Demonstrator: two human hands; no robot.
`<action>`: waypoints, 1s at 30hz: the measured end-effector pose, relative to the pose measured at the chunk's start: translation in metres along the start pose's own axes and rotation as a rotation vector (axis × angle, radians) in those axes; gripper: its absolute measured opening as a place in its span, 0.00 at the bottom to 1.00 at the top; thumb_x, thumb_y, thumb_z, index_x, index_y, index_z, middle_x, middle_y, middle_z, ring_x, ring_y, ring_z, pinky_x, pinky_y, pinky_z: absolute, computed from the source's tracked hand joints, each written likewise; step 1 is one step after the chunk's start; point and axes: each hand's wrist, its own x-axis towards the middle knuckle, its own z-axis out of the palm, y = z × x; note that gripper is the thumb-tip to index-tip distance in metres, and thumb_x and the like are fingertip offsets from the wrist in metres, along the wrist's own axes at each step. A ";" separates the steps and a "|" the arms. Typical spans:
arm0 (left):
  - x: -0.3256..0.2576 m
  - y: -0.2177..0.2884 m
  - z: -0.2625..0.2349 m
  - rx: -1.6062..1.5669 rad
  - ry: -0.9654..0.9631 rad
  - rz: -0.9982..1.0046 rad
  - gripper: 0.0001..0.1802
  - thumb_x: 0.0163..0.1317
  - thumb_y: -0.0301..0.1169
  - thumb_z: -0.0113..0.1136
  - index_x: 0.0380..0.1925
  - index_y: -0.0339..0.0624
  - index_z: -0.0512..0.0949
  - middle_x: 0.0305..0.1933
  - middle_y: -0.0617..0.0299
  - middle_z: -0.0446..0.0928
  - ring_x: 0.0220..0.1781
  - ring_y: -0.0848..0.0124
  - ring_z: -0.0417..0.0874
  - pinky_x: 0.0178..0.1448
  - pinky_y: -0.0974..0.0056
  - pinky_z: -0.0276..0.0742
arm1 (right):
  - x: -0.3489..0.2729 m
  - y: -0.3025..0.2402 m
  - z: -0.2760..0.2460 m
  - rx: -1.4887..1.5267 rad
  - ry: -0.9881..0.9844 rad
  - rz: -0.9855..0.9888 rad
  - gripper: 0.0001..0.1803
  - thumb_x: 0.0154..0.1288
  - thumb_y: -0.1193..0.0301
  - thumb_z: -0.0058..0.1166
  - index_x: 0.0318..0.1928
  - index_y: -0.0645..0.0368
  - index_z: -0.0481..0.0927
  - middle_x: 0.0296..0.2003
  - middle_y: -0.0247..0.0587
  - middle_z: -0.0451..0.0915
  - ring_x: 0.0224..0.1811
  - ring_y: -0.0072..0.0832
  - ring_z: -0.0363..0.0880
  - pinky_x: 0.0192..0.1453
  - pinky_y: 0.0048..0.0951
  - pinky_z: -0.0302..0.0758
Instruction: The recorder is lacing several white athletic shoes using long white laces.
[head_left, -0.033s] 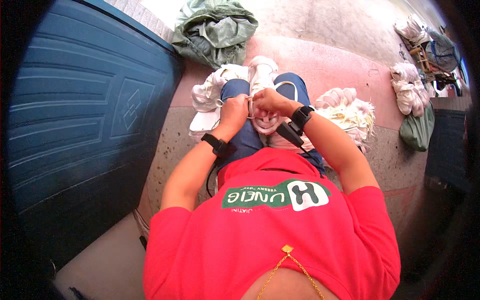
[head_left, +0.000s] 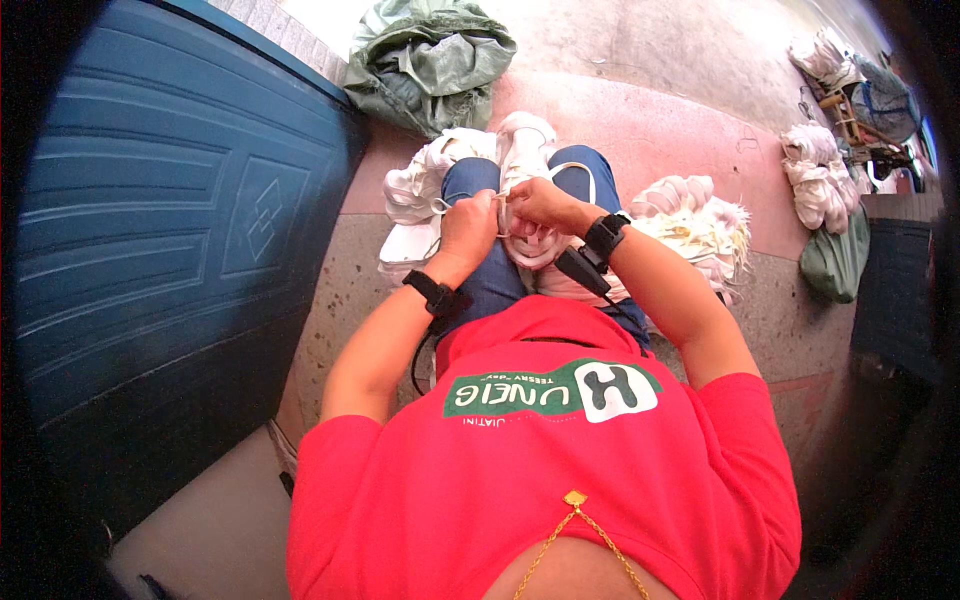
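Note:
A white sneaker [head_left: 524,143] rests lengthwise between my knees, its far end past my hands and its near end close to my lap. Above it my left hand [head_left: 468,230] is closed, pinching a pale shoelace near the fingertips. My right hand [head_left: 545,206] is also closed on the lace, just to the right, and its fingers partly cover the shoe. A loose loop of white shoelace [head_left: 590,172] curves over my right knee. Exactly how the lace runs between the fingers is too small to make out.
More white shoes [head_left: 412,190] lie beside my left leg. To the right sits a heap of white shoes and laces [head_left: 690,220]. A green sack [head_left: 430,65] stands ahead; a blue panelled door [head_left: 150,200] rises at left. Shoe bundles [head_left: 818,180] and a green bag [head_left: 835,255] are far right.
Both hands stay nearly in place at the lace; the right fingers have shifted very slightly. The sneaker has not moved.

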 end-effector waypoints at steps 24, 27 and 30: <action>0.014 -0.010 -0.014 0.089 0.045 0.040 0.11 0.52 0.29 0.44 0.25 0.40 0.77 0.23 0.43 0.74 0.27 0.48 0.76 0.32 0.51 0.73 | -0.004 0.013 0.000 -0.717 0.205 -0.370 0.11 0.53 0.70 0.44 0.27 0.66 0.75 0.20 0.51 0.76 0.20 0.39 0.77 0.24 0.35 0.73; 0.013 -0.013 -0.026 -0.164 0.025 -0.063 0.09 0.52 0.29 0.48 0.22 0.39 0.76 0.16 0.52 0.74 0.19 0.61 0.78 0.23 0.59 0.73 | -0.071 -0.040 -0.021 -0.031 -0.058 -0.068 0.07 0.59 0.70 0.44 0.31 0.61 0.71 0.16 0.34 0.70 0.15 0.20 0.68 0.18 0.20 0.63; 0.015 -0.001 -0.037 -0.492 -0.263 -0.324 0.08 0.52 0.32 0.56 0.27 0.39 0.77 0.19 0.67 0.73 0.16 0.82 0.72 0.15 0.76 0.65 | -0.104 -0.054 -0.040 0.119 -0.123 -0.112 0.06 0.62 0.69 0.44 0.33 0.59 0.69 0.16 0.30 0.67 0.14 0.16 0.64 0.18 0.15 0.60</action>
